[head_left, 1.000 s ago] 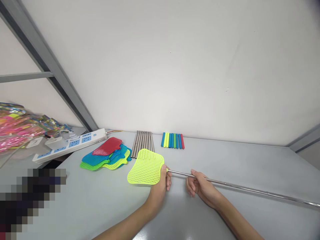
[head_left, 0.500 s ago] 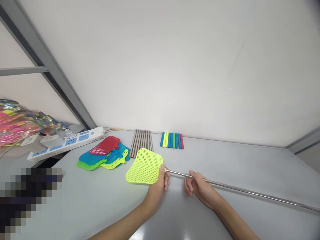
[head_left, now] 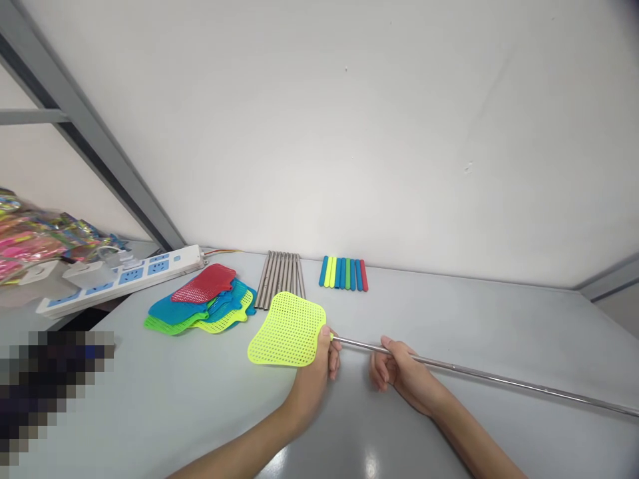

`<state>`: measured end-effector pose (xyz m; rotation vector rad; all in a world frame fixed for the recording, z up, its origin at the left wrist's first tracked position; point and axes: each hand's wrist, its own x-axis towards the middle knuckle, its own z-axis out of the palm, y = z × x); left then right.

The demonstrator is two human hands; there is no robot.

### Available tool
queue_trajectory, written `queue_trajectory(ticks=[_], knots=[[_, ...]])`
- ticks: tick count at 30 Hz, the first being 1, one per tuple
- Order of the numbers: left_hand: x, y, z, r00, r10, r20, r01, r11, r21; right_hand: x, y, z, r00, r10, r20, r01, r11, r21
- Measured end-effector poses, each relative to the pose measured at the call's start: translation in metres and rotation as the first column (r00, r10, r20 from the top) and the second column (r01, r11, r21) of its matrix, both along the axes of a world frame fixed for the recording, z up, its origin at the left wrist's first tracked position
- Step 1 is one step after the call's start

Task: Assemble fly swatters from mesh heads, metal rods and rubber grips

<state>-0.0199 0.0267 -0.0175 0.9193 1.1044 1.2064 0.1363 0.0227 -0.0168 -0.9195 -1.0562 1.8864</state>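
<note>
Left hand [head_left: 313,374] pinches the yellow swatter head [head_left: 287,330] at its neck; right hand [head_left: 402,376] closes around the metal rod [head_left: 499,378] just beside it. Keeping rod and neck in line seems best.

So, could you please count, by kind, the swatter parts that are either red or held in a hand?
red swatter head: 1
red grip: 1
yellow swatter head, in the left hand: 1
steel rod, in the right hand: 1
Total: 4
</note>
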Motion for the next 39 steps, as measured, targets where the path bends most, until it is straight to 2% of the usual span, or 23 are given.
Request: queue_trajectory(ticks=[8,14,19,30,39], knots=[[0.0,-0.002,-0.001,0.999,-0.036,0.041,0.037,0.999,-0.019,-0.004,-0.001,-0.003,0.999,0.007,-0.041,-0.008,1.0,-0.022],[0.002,-0.007,-0.001,0.998,-0.065,0.003,0.065,0.997,-0.042,-0.009,-0.004,-0.006,0.992,0.054,-0.111,-0.067,0.991,-0.115],[0.005,-0.01,0.002,0.997,-0.072,-0.033,0.071,0.997,-0.034,-0.011,-0.005,-0.005,0.992,0.051,-0.112,-0.062,0.993,-0.102],[0.008,-0.015,0.0,0.996,-0.082,0.031,0.083,0.996,-0.04,-0.012,-0.004,-0.006,0.993,0.053,-0.101,-0.062,0.995,-0.08],[0.01,-0.017,0.0,0.995,-0.099,0.005,0.099,0.994,-0.045,-0.014,-0.005,-0.008,0.995,0.04,-0.091,-0.045,0.997,-0.056]])
